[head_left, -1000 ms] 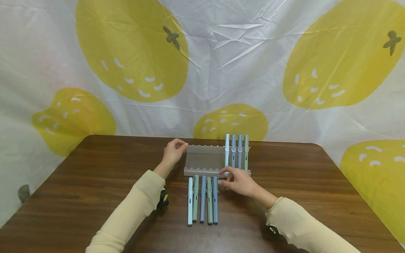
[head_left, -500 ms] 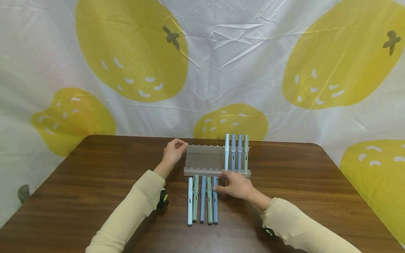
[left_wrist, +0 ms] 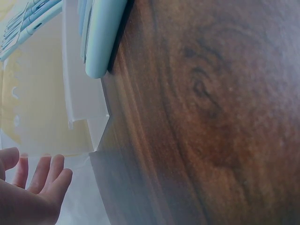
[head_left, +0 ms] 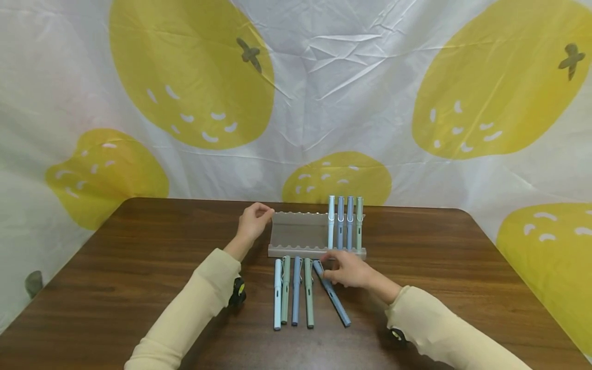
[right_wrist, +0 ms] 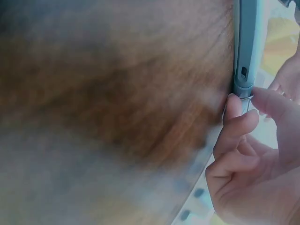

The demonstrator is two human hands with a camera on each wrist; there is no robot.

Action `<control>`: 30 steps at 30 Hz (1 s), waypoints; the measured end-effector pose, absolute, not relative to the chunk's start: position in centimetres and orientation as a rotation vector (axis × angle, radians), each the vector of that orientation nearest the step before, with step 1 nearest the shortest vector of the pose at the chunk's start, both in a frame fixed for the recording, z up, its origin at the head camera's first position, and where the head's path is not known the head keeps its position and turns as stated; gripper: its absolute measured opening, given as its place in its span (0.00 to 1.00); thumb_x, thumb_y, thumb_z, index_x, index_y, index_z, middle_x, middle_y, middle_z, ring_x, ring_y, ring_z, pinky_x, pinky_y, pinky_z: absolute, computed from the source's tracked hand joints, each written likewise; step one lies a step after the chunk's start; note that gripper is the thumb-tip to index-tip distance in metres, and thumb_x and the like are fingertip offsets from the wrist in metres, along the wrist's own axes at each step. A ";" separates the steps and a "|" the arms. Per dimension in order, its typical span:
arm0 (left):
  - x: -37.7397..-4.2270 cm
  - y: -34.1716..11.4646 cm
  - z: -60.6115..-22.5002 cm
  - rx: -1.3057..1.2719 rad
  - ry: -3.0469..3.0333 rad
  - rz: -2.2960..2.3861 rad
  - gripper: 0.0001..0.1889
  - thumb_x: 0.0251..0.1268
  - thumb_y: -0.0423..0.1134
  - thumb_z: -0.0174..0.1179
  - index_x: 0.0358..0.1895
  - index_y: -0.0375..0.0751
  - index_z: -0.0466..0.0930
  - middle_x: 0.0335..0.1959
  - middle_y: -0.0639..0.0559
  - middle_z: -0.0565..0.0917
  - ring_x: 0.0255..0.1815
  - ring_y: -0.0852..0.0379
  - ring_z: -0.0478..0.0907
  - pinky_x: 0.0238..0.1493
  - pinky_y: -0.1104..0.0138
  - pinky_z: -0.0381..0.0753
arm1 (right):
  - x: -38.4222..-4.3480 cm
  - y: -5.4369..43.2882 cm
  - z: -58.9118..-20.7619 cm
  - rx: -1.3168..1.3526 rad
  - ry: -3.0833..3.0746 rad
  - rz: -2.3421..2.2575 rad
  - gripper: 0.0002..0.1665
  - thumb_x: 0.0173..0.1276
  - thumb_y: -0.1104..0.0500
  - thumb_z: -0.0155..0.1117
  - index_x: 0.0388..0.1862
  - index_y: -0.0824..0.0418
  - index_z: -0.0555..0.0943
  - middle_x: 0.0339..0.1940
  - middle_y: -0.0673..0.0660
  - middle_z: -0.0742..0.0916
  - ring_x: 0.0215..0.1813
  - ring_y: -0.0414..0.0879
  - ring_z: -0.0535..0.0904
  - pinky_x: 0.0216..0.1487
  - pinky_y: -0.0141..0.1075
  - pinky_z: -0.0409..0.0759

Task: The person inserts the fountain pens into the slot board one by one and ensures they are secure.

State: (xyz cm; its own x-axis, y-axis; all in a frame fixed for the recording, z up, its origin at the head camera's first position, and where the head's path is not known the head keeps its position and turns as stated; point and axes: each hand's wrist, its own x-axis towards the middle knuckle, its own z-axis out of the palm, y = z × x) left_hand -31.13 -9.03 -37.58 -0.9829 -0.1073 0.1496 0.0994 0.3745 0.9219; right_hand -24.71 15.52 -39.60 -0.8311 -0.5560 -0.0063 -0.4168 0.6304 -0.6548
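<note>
My left hand (head_left: 252,223) pinches the upper left corner of a clear, notched pen rack (head_left: 298,253). In the left wrist view, the thumb and fingers (left_wrist: 49,176) meet at the rack's edge. Just in front of the rack, my right hand (head_left: 349,270) grips the cap end of a blue pen (head_left: 337,303) between thumb and forefinger. That pen slants, its far end angled to the right on the table. The right wrist view shows the fingertips around the cap end of the pen (right_wrist: 248,47).
A light blue pen (head_left: 277,298), two green pens and a blue pen (head_left: 296,293) lie side by side on the brown table (head_left: 185,231). Several pens (head_left: 340,226) stand in the rack's right-hand slots. A lemon-printed cloth (head_left: 305,103) hangs behind.
My right hand has taken hold of the rightmost blue pen by its cap end. The pen's near end has swung right, and the green pen beside it shifted slightly. The left hand stays put.
</note>
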 end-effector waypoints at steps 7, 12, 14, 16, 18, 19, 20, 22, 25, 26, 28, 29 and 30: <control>-31.0 -9.0 -37.4 -0.024 -2.426 -1.673 0.10 0.61 0.37 0.55 0.37 0.32 0.75 0.35 0.40 0.80 0.38 0.43 0.77 0.41 0.57 0.72 | -25.0 15.5 -39.7 -0.882 2.519 -0.989 0.26 0.59 0.58 0.61 0.55 0.68 0.69 0.14 0.51 0.77 0.10 0.38 0.67 0.14 0.34 0.71; -30.9 -9.1 -37.3 -0.025 -2.435 -1.673 0.10 0.61 0.38 0.54 0.38 0.32 0.75 0.36 0.39 0.80 0.39 0.43 0.77 0.41 0.57 0.72 | -24.9 15.4 -39.5 -0.889 2.520 -0.972 0.28 0.59 0.57 0.62 0.55 0.68 0.69 0.14 0.50 0.77 0.11 0.39 0.68 0.14 0.35 0.71; -30.9 -9.1 -37.4 -0.028 -2.439 -1.670 0.10 0.62 0.38 0.54 0.38 0.32 0.75 0.36 0.39 0.80 0.39 0.43 0.77 0.41 0.57 0.72 | -24.9 15.4 -39.5 -0.895 2.534 -0.951 0.29 0.57 0.57 0.63 0.55 0.68 0.68 0.15 0.49 0.77 0.11 0.39 0.68 0.14 0.34 0.71; -30.9 -9.0 -37.4 -0.030 -2.444 -1.662 0.10 0.62 0.37 0.54 0.38 0.32 0.75 0.36 0.39 0.80 0.39 0.43 0.77 0.41 0.57 0.72 | -24.8 15.3 -39.6 -0.903 2.556 -0.919 0.30 0.56 0.56 0.64 0.55 0.67 0.69 0.15 0.48 0.77 0.10 0.38 0.68 0.14 0.34 0.71; -31.0 -9.0 -37.4 -0.028 -2.447 -1.660 0.10 0.62 0.37 0.54 0.38 0.32 0.74 0.36 0.39 0.80 0.39 0.43 0.76 0.41 0.57 0.72 | -24.6 15.2 -39.6 -0.921 2.594 -0.859 0.30 0.56 0.55 0.65 0.55 0.66 0.69 0.14 0.47 0.77 0.11 0.38 0.68 0.15 0.33 0.71; -31.0 -9.0 -37.4 -0.024 -2.448 -1.659 0.10 0.62 0.37 0.54 0.38 0.32 0.75 0.36 0.39 0.80 0.39 0.43 0.77 0.41 0.57 0.72 | -24.6 15.1 -39.7 -0.941 2.625 -0.815 0.30 0.56 0.54 0.65 0.55 0.65 0.69 0.14 0.46 0.76 0.12 0.37 0.68 0.16 0.33 0.70; -31.0 -9.0 -37.4 -0.022 -2.450 -1.658 0.10 0.62 0.37 0.54 0.38 0.32 0.75 0.36 0.39 0.80 0.39 0.43 0.77 0.41 0.57 0.71 | -24.5 15.1 -39.7 -0.960 2.655 -0.775 0.29 0.56 0.53 0.65 0.54 0.64 0.70 0.14 0.45 0.76 0.13 0.37 0.68 0.17 0.33 0.70; -31.0 -9.0 -37.4 -0.016 -2.450 -1.660 0.10 0.62 0.38 0.54 0.38 0.32 0.75 0.36 0.39 0.80 0.39 0.43 0.77 0.41 0.57 0.71 | -24.3 14.9 -39.6 -0.991 2.714 -0.695 0.28 0.55 0.53 0.65 0.53 0.61 0.71 0.15 0.44 0.74 0.15 0.36 0.68 0.18 0.33 0.69; -30.9 -9.0 -37.5 -0.014 -2.449 -1.662 0.10 0.62 0.37 0.54 0.38 0.32 0.75 0.36 0.39 0.80 0.39 0.43 0.77 0.41 0.57 0.71 | -24.1 14.8 -39.5 -1.019 2.789 -0.613 0.25 0.54 0.52 0.65 0.50 0.59 0.72 0.16 0.43 0.73 0.19 0.36 0.68 0.20 0.33 0.67; -30.9 -9.0 -37.4 -0.014 -2.449 -1.663 0.10 0.62 0.37 0.54 0.38 0.32 0.75 0.36 0.39 0.80 0.39 0.43 0.77 0.41 0.57 0.71 | -24.1 14.8 -39.5 -1.020 2.803 -0.606 0.25 0.53 0.52 0.66 0.48 0.59 0.72 0.16 0.43 0.73 0.19 0.36 0.68 0.19 0.33 0.67; -30.9 -9.0 -37.4 -0.012 -2.449 -1.672 0.10 0.62 0.38 0.54 0.38 0.32 0.75 0.36 0.39 0.80 0.39 0.43 0.76 0.41 0.57 0.71 | -24.1 14.9 -39.4 -1.011 2.816 -0.625 0.23 0.53 0.53 0.66 0.46 0.59 0.72 0.16 0.43 0.73 0.19 0.36 0.68 0.19 0.33 0.66; -30.9 -9.0 -37.4 -0.012 -2.448 -1.677 0.10 0.62 0.38 0.54 0.38 0.32 0.75 0.36 0.39 0.80 0.39 0.43 0.76 0.41 0.57 0.71 | -24.1 15.0 -39.4 -1.013 2.816 -0.643 0.23 0.53 0.53 0.66 0.46 0.59 0.72 0.16 0.43 0.73 0.19 0.36 0.68 0.19 0.33 0.66; -30.9 -9.0 -37.4 -0.010 -2.448 -1.680 0.10 0.62 0.38 0.54 0.38 0.32 0.75 0.36 0.39 0.80 0.39 0.43 0.76 0.41 0.57 0.71 | -24.1 15.0 -39.4 -1.017 2.811 -0.665 0.23 0.54 0.53 0.66 0.46 0.60 0.71 0.16 0.44 0.73 0.19 0.36 0.68 0.19 0.33 0.66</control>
